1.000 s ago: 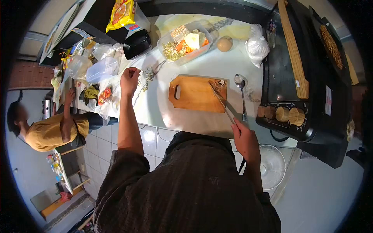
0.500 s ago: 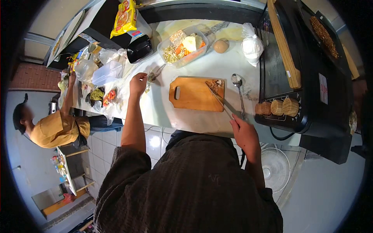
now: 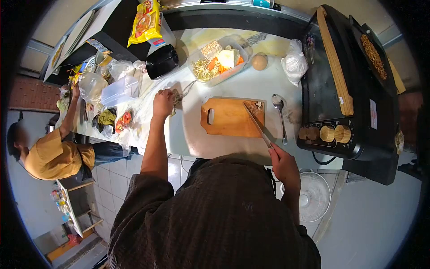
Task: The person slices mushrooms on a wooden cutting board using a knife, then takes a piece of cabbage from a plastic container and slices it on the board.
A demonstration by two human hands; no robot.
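Observation:
My right hand is wrapped round the handle of a knife, whose blade lies over the right part of a wooden cutting board. Chopped brown bits sit at the board's upper right corner. My left hand is at the counter left of the board, fingers curled beside a small heap of thin scraps; what the fingers hold, if anything, is hidden. Beyond the board is a clear container of sprouts and other food. A spoon lies right of the board.
An egg and a tied white bag stand near the black stove. A black bowl, a plastic box and bags lie at left. Another person reaches over the counter's left end. A fan is below.
My left hand has moved right and down to the scraps, its fingers now curled beside them. My right hand keeps the knife over the board. The other person's arm has reached further forward.

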